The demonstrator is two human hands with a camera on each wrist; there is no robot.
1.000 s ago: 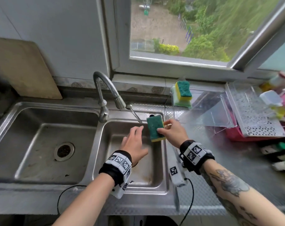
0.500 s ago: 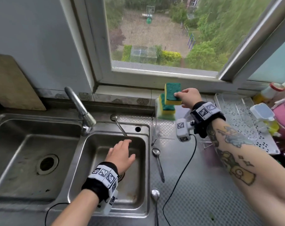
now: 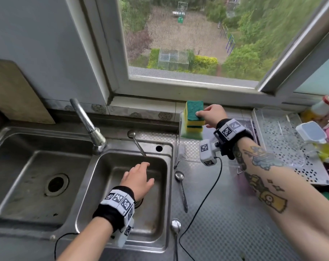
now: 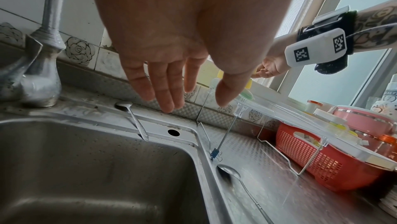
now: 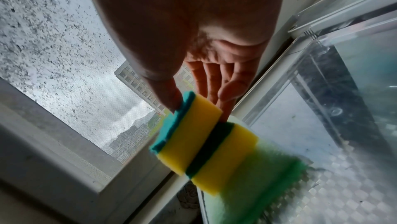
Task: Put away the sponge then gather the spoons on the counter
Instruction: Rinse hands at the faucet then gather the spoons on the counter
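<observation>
Sponge (image 3: 194, 110) atop stack, pinched by R hand (image 3: 212, 114), L hand (image 3: 138, 178) spread over sink (image 3: 167, 185)

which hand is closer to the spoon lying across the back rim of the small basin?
Left. The left hand hovers open over the basin just in front of that spoon; the right hand is off to its right, pinching the top sponge on the stack.
</observation>
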